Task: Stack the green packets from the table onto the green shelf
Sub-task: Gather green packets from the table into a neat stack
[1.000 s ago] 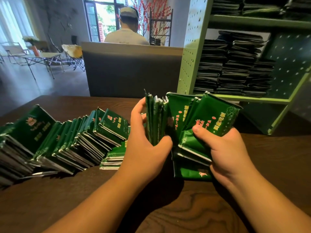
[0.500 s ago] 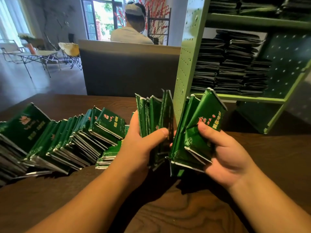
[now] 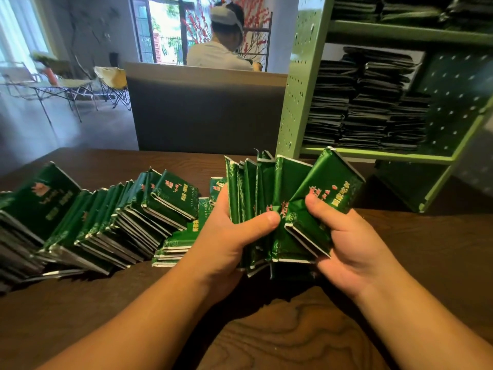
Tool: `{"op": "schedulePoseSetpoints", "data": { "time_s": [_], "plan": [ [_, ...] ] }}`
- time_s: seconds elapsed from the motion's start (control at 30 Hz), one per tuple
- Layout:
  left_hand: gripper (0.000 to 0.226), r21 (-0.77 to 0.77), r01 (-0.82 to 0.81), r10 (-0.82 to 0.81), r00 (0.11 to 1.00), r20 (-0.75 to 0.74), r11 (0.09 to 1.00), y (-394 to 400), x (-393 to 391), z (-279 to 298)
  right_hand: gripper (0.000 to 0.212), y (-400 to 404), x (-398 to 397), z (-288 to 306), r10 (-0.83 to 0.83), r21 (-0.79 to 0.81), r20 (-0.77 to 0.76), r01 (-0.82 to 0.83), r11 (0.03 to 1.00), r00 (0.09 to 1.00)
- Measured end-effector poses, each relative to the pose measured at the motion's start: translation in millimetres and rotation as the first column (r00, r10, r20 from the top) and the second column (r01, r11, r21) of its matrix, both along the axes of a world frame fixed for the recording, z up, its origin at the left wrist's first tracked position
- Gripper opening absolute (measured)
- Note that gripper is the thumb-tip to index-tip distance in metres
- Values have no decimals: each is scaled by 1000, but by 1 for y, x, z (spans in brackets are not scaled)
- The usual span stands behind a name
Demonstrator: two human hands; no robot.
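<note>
A fanned bunch of glossy green foil packets (image 3: pixel 277 209) is held upright between two hands above the dark wooden table (image 3: pixel 280 337).

The bunch is gripped by the left hand (image 3: pixel 229 244), its thumb pressed across the near faces and its fingers hidden behind; the rightmost packets are pinched by the right hand (image 3: pixel 344 241), thumb on the printed front. A slanted row of matching green packets (image 3: pixel 106 217) is seen on the table to the left. Dark stacked packets (image 3: pixel 368 102) are seen on the light green perforated metal shelf (image 3: pixel 293 84) behind.
</note>
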State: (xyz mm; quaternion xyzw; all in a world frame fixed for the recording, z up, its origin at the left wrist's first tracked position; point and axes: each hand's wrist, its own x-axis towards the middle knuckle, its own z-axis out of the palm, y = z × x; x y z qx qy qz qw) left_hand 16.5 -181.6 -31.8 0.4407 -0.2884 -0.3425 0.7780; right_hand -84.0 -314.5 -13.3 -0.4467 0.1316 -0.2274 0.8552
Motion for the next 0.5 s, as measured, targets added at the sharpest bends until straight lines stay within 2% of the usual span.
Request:
{"op": "schedulePoseSetpoints", "data": {
  "time_s": [0.17,0.33,0.4,0.5],
  "plan": [
    [57,-8,-23,22,997,-72,1000,-2,-1,1,34,-1,0,-2,-53,-36,-36,51,998,998],
    [50,9,-154,154,986,-71,988,-2,1,3,33,-7,0,-3,-169,-92,-78,162,983,983],
    [51,21,-279,279,960,-3,960,-3,3,0,33,-6,0,-4,-235,-159,-103,218,963,966],
    [62,-16,-426,419,883,211,905,-3,2,-1,45,-4,2,-7,-383,-265,-97,347,900,919]
  ]
}}
